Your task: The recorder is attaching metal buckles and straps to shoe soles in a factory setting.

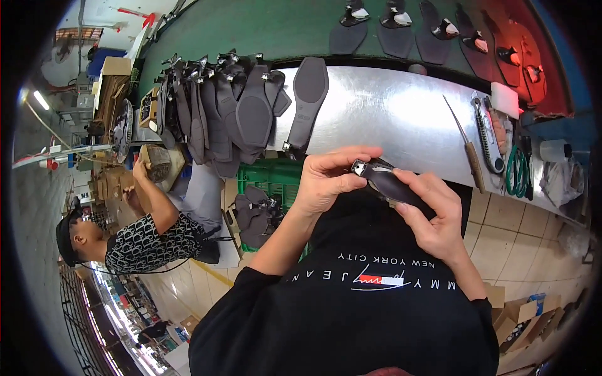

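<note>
A dark shoe sole (394, 185) with a shiny metallic part at its heel end is held up between my two hands, in front of my black shirt. My left hand (327, 182) pinches the shiny end between thumb and fingers. Farther along the sole, my right hand (433, 212) grips it with the thumb beneath and fingers on top. Beyond my left hand, a single dark sole (308, 88) lies lengthwise on the metal table (376, 119). To its left, a pile of similar soles (229, 113) overlaps at the table's edge.
Several soles (395, 31) line the green surface (276, 34) at the back. An awl (469, 147), a utility knife (488, 135) and a white block (505, 100) lie at the right. Below the table is a green crate (285, 182). At the left works another person (150, 241).
</note>
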Tool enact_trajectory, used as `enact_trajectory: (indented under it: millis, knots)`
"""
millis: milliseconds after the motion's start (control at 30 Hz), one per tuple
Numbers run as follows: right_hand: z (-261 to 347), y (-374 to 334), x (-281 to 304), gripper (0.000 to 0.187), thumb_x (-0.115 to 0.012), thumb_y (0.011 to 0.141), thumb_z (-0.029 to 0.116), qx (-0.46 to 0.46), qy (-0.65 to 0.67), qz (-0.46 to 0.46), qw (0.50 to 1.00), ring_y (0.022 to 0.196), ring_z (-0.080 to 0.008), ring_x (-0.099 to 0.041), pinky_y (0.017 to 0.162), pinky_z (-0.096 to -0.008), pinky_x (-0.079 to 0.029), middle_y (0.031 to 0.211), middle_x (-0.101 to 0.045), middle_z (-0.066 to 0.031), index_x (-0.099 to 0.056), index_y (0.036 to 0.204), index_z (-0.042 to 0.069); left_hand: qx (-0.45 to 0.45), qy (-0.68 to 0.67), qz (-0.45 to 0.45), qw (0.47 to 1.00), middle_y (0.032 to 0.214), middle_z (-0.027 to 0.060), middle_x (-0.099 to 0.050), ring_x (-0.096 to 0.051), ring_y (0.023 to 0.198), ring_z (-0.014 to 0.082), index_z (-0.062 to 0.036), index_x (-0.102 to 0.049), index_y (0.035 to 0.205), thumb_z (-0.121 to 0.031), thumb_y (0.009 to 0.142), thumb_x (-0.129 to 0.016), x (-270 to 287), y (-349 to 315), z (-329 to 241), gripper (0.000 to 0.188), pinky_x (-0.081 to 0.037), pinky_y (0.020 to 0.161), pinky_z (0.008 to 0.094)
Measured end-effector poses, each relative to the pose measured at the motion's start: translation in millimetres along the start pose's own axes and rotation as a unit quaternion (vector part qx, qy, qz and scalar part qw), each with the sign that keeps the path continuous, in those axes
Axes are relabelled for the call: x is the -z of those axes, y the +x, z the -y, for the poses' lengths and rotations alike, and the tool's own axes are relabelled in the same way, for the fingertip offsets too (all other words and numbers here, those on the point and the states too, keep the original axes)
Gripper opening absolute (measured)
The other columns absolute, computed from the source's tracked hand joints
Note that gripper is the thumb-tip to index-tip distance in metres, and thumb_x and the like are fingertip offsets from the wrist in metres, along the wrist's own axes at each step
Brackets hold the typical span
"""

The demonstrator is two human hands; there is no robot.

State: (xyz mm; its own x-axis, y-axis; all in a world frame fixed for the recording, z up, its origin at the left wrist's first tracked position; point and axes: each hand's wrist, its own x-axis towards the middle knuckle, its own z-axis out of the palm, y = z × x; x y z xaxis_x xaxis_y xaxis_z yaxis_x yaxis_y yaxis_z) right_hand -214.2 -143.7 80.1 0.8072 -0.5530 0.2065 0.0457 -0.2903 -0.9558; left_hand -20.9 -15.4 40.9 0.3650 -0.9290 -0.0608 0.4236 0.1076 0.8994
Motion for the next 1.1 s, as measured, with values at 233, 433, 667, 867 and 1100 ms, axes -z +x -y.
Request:
enact_trajectory:
  millis: [233, 433, 667, 867, 1100]
  knots:
    - [3.5, 3.4, 1.6, 0.044, -0.071, 0.071, 0.000, 0.024, -0.057, 0.010, 0.998, 0.067, -0.0225, -0.060, 0.059, -0.0307, -0.047, 0.082, -0.060, -0.0113, -0.065, 0.115, 0.002, -0.087, 0.048, 0.084, 0.991, 0.128, 0.0289, -0.054, -0.060, 0.110, 0.0294, 0.0045, -0.065, 0.114, 0.011, 0.076, -0.064, 2.4, 0.9, 3.3, 0.039, -0.056, 0.084, 0.0323]
    - [2.3, 2.7, -0.1, 0.042, -0.072, 0.069, 0.001, 0.045, -0.086, -0.009, 0.995, 0.066, -0.0240, -0.060, 0.057, -0.0322, -0.047, 0.081, -0.061, -0.0112, -0.066, 0.111, 0.003, -0.049, 0.041, 0.072, 0.995, 0.131, 0.0303, -0.051, -0.060, 0.112, 0.0306, 0.0061, -0.064, 0.114, 0.012, 0.078, -0.061, 2.1, -3.0, 3.7, 0.036, -0.056, 0.083, 0.0317]
    - [-5.8, 0.0, -3.3, 0.039, -0.071, 0.068, 0.000, 0.084, -0.081, -0.036, 0.992, 0.067, -0.0256, -0.061, 0.057, -0.0331, -0.048, 0.083, -0.062, -0.0121, -0.066, 0.107, 0.003, -0.065, 0.060, 0.063, 0.994, 0.133, 0.0292, -0.050, -0.059, 0.113, 0.0299, 0.0053, -0.065, 0.114, 0.014, 0.077, -0.058, 0.1, -3.3, 6.5, 0.039, -0.053, 0.089, 0.0325]
    - [-4.1, -1.7, -2.6, 0.038, -0.071, 0.069, 0.003, 0.069, -0.108, -0.020, 0.991, 0.065, -0.0264, -0.059, 0.058, -0.0346, -0.048, 0.080, -0.059, -0.0104, -0.066, 0.107, 0.004, -0.087, 0.128, 0.117, 0.981, 0.133, 0.0292, -0.051, -0.063, 0.106, 0.0224, 0.0040, -0.066, 0.113, 0.015, 0.071, -0.057, -3.7, -0.1, -5.8, 0.044, -0.051, 0.081, 0.0252]
    - [1.1, -0.4, 0.1, 0.041, -0.071, 0.071, 0.006, 0.055, -0.141, 0.017, 0.988, 0.068, -0.0266, -0.058, 0.060, -0.0354, -0.048, 0.079, -0.057, -0.0093, -0.063, 0.111, 0.005, -0.095, 0.183, 0.145, 0.968, 0.133, 0.0270, -0.052, -0.063, 0.088, 0.0131, 0.0036, -0.066, 0.114, 0.014, 0.075, -0.055, -4.6, -0.8, -10.2, 0.042, -0.049, 0.070, 0.0218]
